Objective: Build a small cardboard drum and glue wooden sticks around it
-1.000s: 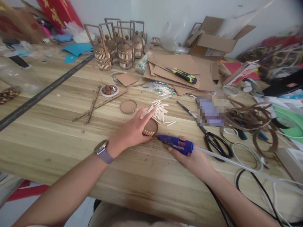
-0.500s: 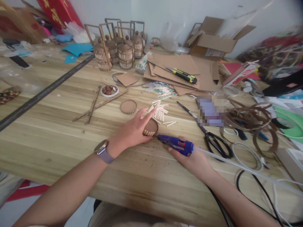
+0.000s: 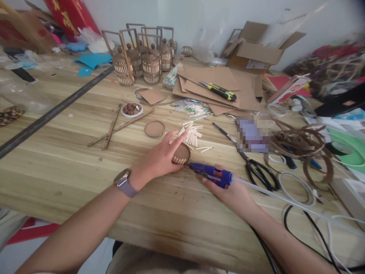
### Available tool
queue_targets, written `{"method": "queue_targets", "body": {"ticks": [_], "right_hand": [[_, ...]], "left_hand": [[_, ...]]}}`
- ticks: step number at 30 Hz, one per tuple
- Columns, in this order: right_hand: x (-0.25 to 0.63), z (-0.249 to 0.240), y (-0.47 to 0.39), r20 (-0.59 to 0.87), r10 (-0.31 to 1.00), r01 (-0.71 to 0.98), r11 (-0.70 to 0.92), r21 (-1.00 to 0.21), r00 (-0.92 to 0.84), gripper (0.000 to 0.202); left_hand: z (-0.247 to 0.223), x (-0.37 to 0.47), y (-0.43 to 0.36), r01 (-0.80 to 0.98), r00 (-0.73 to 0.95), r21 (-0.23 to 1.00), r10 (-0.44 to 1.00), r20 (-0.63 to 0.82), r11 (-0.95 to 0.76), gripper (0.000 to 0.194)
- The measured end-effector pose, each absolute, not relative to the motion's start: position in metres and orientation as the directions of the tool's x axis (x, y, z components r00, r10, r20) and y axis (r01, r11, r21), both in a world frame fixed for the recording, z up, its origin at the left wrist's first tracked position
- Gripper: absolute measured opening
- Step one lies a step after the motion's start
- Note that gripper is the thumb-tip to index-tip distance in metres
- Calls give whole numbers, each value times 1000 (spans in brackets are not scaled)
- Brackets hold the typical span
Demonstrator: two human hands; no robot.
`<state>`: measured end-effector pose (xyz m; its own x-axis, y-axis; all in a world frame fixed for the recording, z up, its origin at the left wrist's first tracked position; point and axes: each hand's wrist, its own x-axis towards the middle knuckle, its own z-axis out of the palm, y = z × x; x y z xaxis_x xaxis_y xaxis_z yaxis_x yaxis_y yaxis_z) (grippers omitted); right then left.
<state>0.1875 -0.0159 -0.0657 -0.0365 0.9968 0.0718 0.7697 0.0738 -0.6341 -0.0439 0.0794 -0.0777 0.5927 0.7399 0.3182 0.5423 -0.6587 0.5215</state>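
My left hand [image 3: 161, 156] rests at the left side of a round cardboard tray [image 3: 184, 151], its thumb at the near edge and its forefinger stretched over the far side. Several short pale sticks [image 3: 178, 161] stand along the tray's near rim. My right hand [image 3: 230, 192] is wrapped round a blue glue gun [image 3: 209, 173], whose nozzle points left at the rim close to my left thumb. A clear glue stick [image 3: 265, 190] runs out of the gun's back. Beyond the tray lies a loose pile of pale sticks [image 3: 192, 137].
A second round tray [image 3: 154, 129], a dish of brown beads [image 3: 132, 110] and crossed strips [image 3: 114, 127] lie to the left. Black scissors [image 3: 261, 175] lie right. Behind are small lidded baskets [image 3: 151, 68], cardboard sheets [image 3: 211, 78] with a cutter [image 3: 219, 91], and an open box [image 3: 253, 51].
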Motion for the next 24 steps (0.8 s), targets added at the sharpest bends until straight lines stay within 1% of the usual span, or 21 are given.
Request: {"method": "queue_targets", "body": {"ticks": [3,5,9,11,13,15,16,18,20,22,24], "right_hand": [[186,-63,-16,56,998,755,58,-654,-28,26],[184,-61,-16,16,1000,724,14,-690,-4,27],[187,-57,-13,-88,992,557,-124,-821,92,37],[194,-54,-12,-186,974,455,-226,-862,131,42],[202,-48,-13,-344,936,344,-348,-872,76,48],[209,-41,-14,-493,864,254,-457,-853,-102,53],[211,-38,-15,-541,816,229,-497,-837,-205,53],[212,-32,-15,-591,728,232,-544,-806,-348,52],[210,-29,-14,-606,681,297,-528,-796,-411,52],[208,-27,-11,-589,689,408,-436,-802,-422,54],[207,-23,-7,-566,703,537,-304,-787,-431,56]], "left_hand": [[-77,-44,79,542,595,521,739,316,-659,108],[-77,-44,79,541,595,525,741,313,-657,107],[-77,-44,80,541,600,524,738,309,-658,108],[-77,-44,80,549,598,519,742,304,-655,110],[-78,-44,81,553,596,517,743,303,-654,111],[-78,-44,81,551,598,516,742,304,-656,112],[-78,-44,81,551,598,515,742,304,-656,112],[-77,-45,80,555,599,513,743,300,-655,113],[-77,-45,80,562,598,509,745,294,-652,111],[-77,-45,80,567,596,510,749,288,-647,111],[-77,-45,80,567,592,517,754,286,-641,112]]}}
